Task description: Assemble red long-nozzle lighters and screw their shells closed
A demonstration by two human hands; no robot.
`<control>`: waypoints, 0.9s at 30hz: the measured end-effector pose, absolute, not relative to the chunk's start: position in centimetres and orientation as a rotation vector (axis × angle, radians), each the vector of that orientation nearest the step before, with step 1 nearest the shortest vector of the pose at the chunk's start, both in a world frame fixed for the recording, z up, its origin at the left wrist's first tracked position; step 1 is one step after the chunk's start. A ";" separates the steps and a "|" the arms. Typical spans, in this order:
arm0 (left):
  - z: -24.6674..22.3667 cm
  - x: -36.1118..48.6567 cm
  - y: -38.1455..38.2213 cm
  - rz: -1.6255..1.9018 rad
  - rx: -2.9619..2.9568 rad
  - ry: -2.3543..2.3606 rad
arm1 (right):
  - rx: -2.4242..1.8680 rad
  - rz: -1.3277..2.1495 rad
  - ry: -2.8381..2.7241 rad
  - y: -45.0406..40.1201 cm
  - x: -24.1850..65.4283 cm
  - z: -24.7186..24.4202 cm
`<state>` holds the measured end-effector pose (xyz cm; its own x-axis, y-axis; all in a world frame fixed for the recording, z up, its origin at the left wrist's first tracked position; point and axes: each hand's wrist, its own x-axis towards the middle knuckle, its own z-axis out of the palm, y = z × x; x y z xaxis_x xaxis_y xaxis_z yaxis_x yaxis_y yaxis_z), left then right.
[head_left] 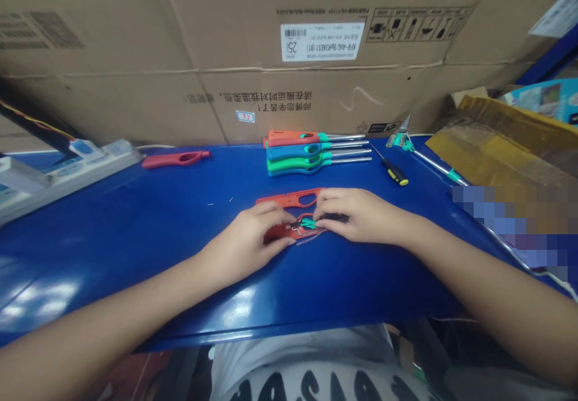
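In the middle of the blue table lies an opened gas lighter, its red-orange half shell (282, 232) holding a green trigger part (309, 224) and thin wires. My left hand (253, 232) grips the left end of this half shell, thumb along the near edge and fingers over the far side. Pinched at the other end, my right hand (350, 213) has its fingertips on the inner parts beside the green piece; a dark part shows under its fingers. Just behind lies the matching orange shell half (289, 198), near my right fingertips.
Several finished-looking lighters (293, 157) are stacked at the back. A black-and-yellow screwdriver (394, 172) and loose metal rods (433, 165) lie to the right, near a brown package (501, 142). A red shell (176, 159) and white power strip (72, 178) are at left; a carton (158, 100) stands behind.
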<state>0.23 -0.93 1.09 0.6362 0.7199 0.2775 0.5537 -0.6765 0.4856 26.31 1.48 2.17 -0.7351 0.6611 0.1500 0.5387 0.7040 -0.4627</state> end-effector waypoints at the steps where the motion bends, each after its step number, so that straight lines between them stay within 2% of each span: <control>1: 1.1 0.2 -1.0 0.650 2.507 1.013 | -0.958 0.555 -2.619 1.4 26.3 2.2; 21: 1.3 0.4 -1.1 0.629 2.507 1.009 | -0.960 0.453 -2.742 1.0 26.1 2.2; 27: 1.2 0.4 -1.0 0.614 2.479 1.004 | -0.859 0.103 -2.839 0.8 26.0 2.3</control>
<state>0.39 -1.01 1.25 0.6462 0.7221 0.2469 0.5489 -0.6646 0.5070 25.97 0.77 2.32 -0.8187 0.5556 0.1451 0.5436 0.8313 -0.1160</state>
